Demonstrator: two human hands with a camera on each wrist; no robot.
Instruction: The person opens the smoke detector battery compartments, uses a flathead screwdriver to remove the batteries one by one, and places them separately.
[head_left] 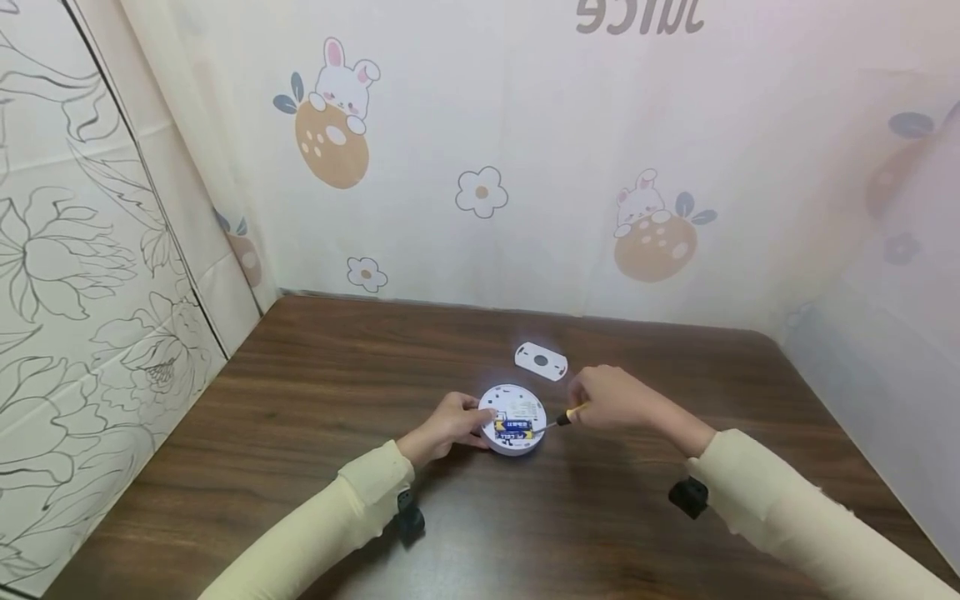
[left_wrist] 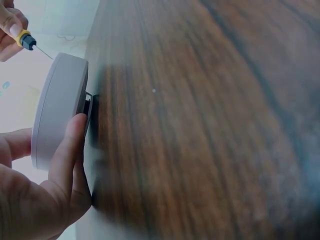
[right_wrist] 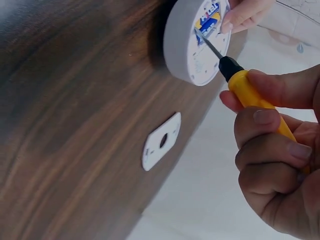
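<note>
A round white device [head_left: 517,398], which looks like a smoke alarm, lies with its back up and tilted a little off the table. Two blue-and-yellow batteries [head_left: 513,429] sit side by side in its open compartment. My left hand [head_left: 452,423] grips the left edge, thumb on top and fingers underneath, as the left wrist view also shows. In my right hand [head_left: 603,396] is a screwdriver [right_wrist: 245,90] with a yellow-and-black handle, fingers curled round it. Its thin metal tip reaches the battery ends at the compartment's right side; whether it touches them I cannot tell.
Behind the device, a flat white mounting plate [head_left: 542,361] with a round hole lies on the dark wooden table [head_left: 337,367]. Patterned curtains [head_left: 480,108] hang along the table's back and sides.
</note>
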